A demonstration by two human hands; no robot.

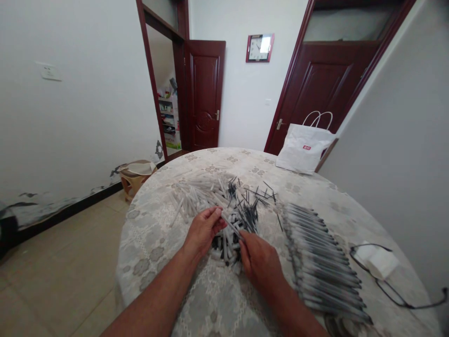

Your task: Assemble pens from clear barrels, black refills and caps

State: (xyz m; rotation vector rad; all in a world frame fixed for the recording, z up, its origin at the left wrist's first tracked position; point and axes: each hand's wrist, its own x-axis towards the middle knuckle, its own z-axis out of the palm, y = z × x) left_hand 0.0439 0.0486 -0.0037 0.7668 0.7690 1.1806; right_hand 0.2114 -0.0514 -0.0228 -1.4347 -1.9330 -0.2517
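Note:
A slim, pale pen (230,223) slants between my two hands, above a heap of loose parts. My left hand (206,228) is closed, its thumb and fingertips pinching the pen's upper left end. At the lower right end, my right hand (261,255) has its fingers wrapped round the pen. Below and between the hands lie dark and pale short caps (226,245). Beyond them are whitish pen barrels (196,194) and a bunch of thin black refills (249,213). Which parts are inside the held pen is too small to tell.
Right of my right hand, rows of pens (326,262) lie side by side. Eyeglasses (393,299) and a folded white tissue (377,260) are near the right edge of the round, cloth-covered table (150,271). A white paper bag (305,150) stands at the back; a stool (135,178) is left.

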